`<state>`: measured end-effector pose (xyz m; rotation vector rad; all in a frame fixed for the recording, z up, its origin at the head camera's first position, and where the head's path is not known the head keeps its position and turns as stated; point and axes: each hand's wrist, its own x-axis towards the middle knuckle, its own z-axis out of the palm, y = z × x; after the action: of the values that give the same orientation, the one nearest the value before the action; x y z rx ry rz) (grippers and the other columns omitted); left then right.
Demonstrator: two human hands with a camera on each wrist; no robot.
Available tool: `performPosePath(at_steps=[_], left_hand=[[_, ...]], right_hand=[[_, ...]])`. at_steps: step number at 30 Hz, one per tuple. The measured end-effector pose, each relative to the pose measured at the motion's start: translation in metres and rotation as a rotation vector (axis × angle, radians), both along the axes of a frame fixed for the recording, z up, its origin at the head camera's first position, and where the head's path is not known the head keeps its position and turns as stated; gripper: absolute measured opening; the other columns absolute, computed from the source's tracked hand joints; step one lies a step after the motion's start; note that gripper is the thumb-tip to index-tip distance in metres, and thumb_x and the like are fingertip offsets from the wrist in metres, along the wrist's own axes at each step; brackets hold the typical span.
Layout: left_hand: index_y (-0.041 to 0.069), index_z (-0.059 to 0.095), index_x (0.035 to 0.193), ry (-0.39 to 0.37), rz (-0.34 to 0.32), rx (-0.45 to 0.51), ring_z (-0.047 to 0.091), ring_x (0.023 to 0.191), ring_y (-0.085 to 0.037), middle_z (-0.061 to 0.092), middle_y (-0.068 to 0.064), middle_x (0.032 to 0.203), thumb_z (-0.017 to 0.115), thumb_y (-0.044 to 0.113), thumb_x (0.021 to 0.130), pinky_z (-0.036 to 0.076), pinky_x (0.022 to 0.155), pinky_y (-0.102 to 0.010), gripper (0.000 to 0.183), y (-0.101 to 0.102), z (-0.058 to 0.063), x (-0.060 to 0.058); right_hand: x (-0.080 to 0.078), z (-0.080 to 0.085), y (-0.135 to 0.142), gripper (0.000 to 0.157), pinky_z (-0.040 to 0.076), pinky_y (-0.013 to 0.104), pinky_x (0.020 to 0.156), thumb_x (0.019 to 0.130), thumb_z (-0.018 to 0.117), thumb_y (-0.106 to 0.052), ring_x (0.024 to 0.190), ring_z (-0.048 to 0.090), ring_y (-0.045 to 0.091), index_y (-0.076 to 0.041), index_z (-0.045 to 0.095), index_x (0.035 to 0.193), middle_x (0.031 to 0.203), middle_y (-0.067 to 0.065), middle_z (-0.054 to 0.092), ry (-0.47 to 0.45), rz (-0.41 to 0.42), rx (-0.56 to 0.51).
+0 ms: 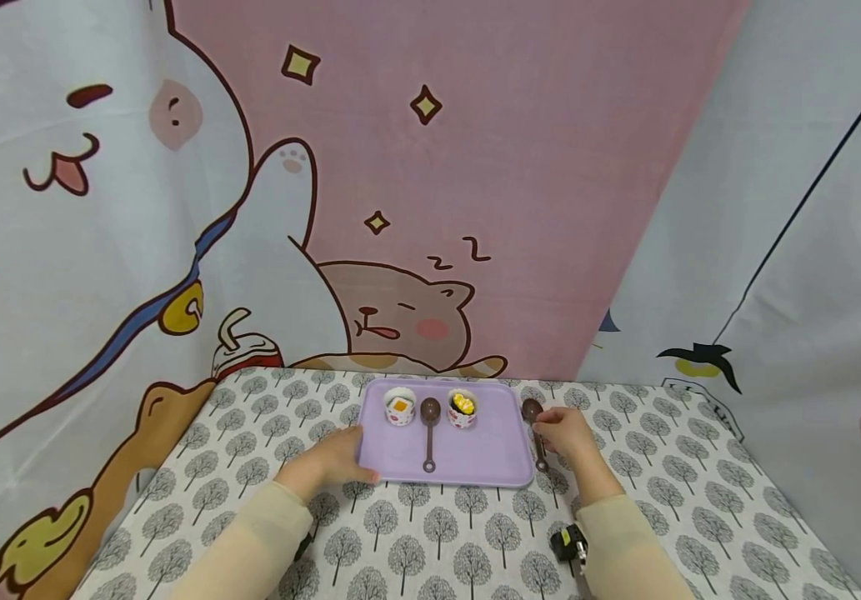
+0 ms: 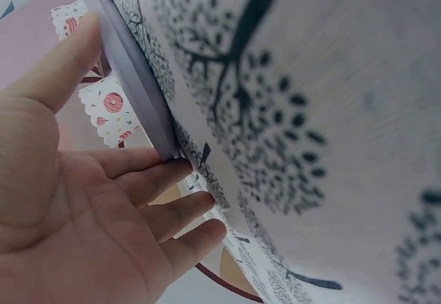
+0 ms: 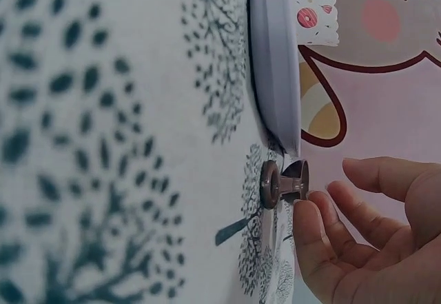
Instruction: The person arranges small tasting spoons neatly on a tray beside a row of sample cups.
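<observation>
A lilac tray (image 1: 490, 450) lies on the tablecloth. My left hand (image 1: 332, 458) is at its front left corner, the thumb along the front rim and the other fingers fairly straight against the left edge. On the tray stand two patterned paper cups, one with a yellow-orange square piece (image 1: 400, 406), the other with yellow pieces (image 1: 463, 404) on something dark. A brown spoon (image 1: 430, 425) lies between them. A second brown spoon (image 1: 540, 454) lies just off the tray's right edge. My right hand (image 1: 567, 432) is over its handle, fingertips close to it, finger and thumb tips apart.
A white tablecloth (image 1: 441, 529) with grey trees covers the table. A cartoon curtain (image 1: 550, 167) hangs behind and along both sides. A small black device (image 1: 568, 543) is by the right wrist.
</observation>
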<state>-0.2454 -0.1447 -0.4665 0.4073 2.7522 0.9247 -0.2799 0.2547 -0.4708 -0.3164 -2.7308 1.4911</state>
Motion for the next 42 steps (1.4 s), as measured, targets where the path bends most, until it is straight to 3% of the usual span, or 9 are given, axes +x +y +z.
performPosePath(at_steps=[7,14,21,35,42], left_hand=[[-0.010,0.040,0.146,0.002,-0.006,-0.003,0.054,0.124,-0.045,0.054,-0.027,0.139,0.089,0.027,0.071,0.040,0.108,-0.061,0.097,0.000,0.002,0.002],[-0.009,0.040,0.146,-0.006,-0.002,-0.005,0.053,0.124,-0.045,0.054,-0.026,0.139,0.088,0.027,0.072,0.039,0.109,-0.061,0.095,0.000,0.004,0.004],[-0.010,0.039,0.146,-0.004,-0.002,-0.008,0.052,0.126,-0.046,0.053,-0.027,0.140,0.088,0.028,0.072,0.039,0.109,-0.061,0.096,0.000,0.004,0.004],[-0.009,0.037,0.148,0.001,0.004,-0.020,0.049,0.129,-0.047,0.051,-0.026,0.143,0.088,0.030,0.073,0.036,0.110,-0.062,0.099,-0.001,0.003,0.004],[-0.009,0.037,0.148,0.000,0.001,0.000,0.051,0.127,-0.046,0.052,-0.027,0.142,0.088,0.029,0.072,0.038,0.110,-0.061,0.099,-0.001,0.004,0.005]], right_hand=[[0.000,0.000,0.000,0.020,0.062,0.039,0.071,0.089,0.068,-0.004,0.081,0.065,0.026,0.008,0.065,0.104,0.096,0.017,0.067,0.008,-0.009,-0.023],[0.000,-0.002,0.001,0.023,0.061,0.036,0.065,0.090,0.068,-0.001,0.074,0.064,0.020,0.012,0.063,0.108,0.091,0.015,0.066,0.007,-0.010,-0.070],[-0.002,-0.005,0.002,0.024,0.062,0.037,0.068,0.090,0.068,-0.001,0.080,0.065,0.025,0.012,0.062,0.110,0.096,0.017,0.066,-0.015,-0.024,-0.069],[-0.007,-0.015,0.007,0.026,0.060,0.029,0.061,0.089,0.066,-0.001,0.070,0.062,0.017,0.013,0.061,0.111,0.089,0.016,0.063,-0.085,-0.035,-0.146],[-0.008,-0.013,0.006,0.022,0.058,0.027,0.057,0.086,0.067,0.001,0.064,0.060,0.014,0.010,0.063,0.106,0.084,0.012,0.062,-0.106,-0.033,-0.124]])
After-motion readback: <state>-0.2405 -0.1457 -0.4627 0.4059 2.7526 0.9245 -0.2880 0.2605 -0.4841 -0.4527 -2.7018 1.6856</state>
